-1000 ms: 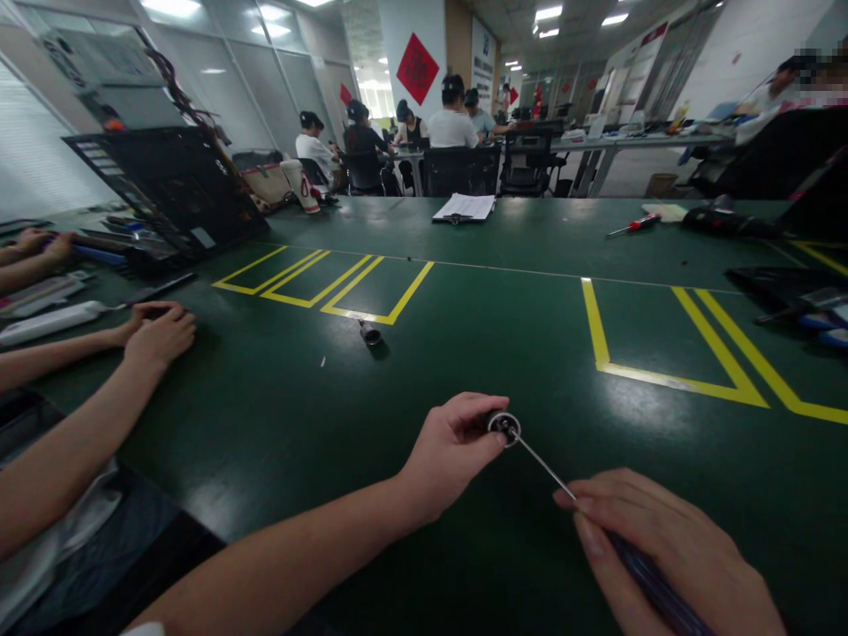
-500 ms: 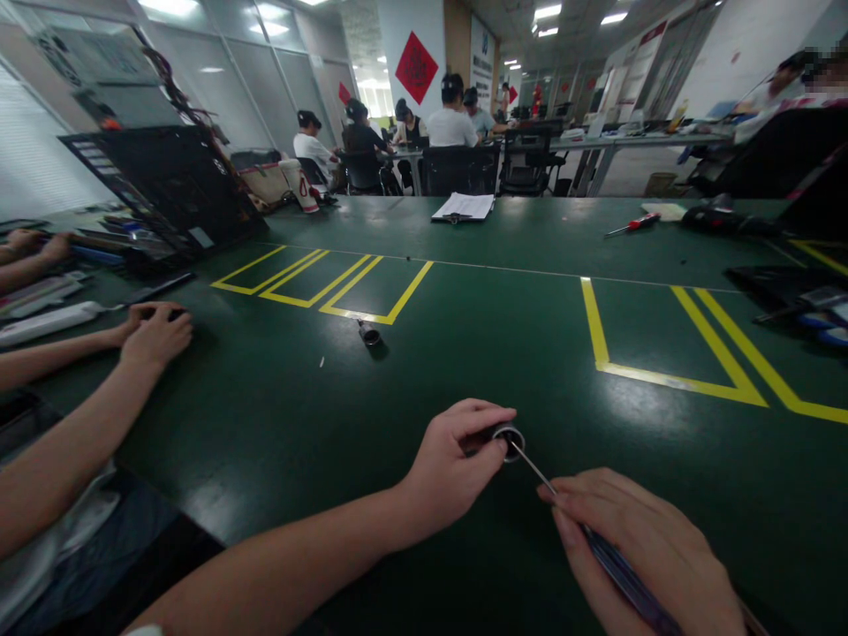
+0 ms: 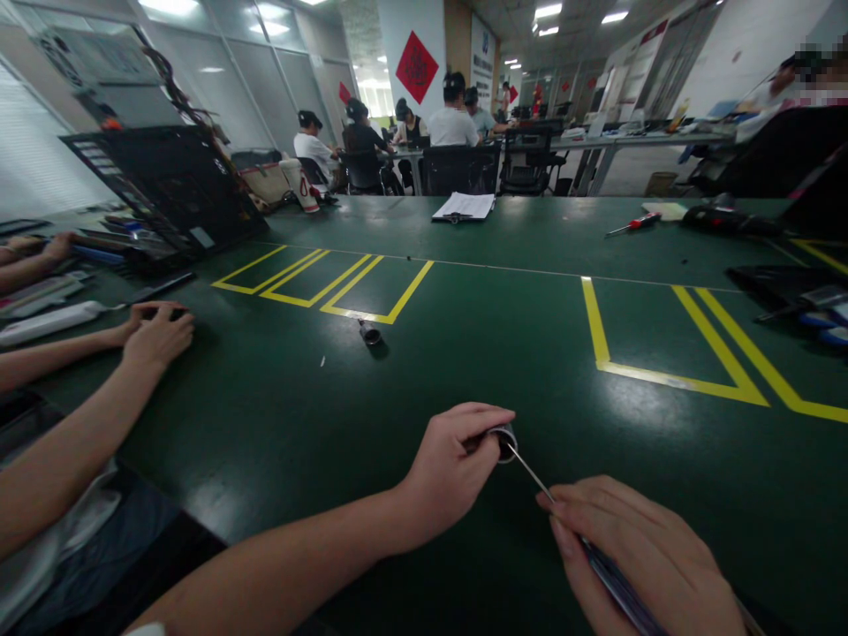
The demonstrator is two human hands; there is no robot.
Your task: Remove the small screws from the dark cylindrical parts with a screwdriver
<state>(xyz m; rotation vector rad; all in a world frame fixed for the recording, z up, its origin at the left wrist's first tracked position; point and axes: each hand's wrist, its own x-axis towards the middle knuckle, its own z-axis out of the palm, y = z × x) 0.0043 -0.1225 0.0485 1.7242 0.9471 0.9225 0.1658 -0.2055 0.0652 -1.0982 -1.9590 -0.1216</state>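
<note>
Between the thumb and fingers of my left hand (image 3: 450, 473) is a small round metal cup-like part (image 3: 507, 435), its open mouth turned toward my right. My right hand (image 3: 642, 548) is closed around the dark handle of a screwdriver (image 3: 609, 574). The thin shaft points up and left, and its tip is inside the part's mouth, so the tip itself is hidden. Farther back on the green table (image 3: 265, 415) lies a small dark cylindrical metal part (image 3: 369, 333), apart from both hands.
Yellow tape outlines (image 3: 358, 316) mark the table. A co-worker's hands (image 3: 155, 334) rest at the left, near a white tool (image 3: 53, 322). A clipboard (image 3: 464, 207) lies at the far edge, with a red screwdriver (image 3: 634, 223) to its right. A black panel (image 3: 172, 190) stands back left.
My left hand has shifted slightly left with the metal part, whose mouth has turned a little. The screwdriver and my right hand have moved slightly down, the tip still inside.
</note>
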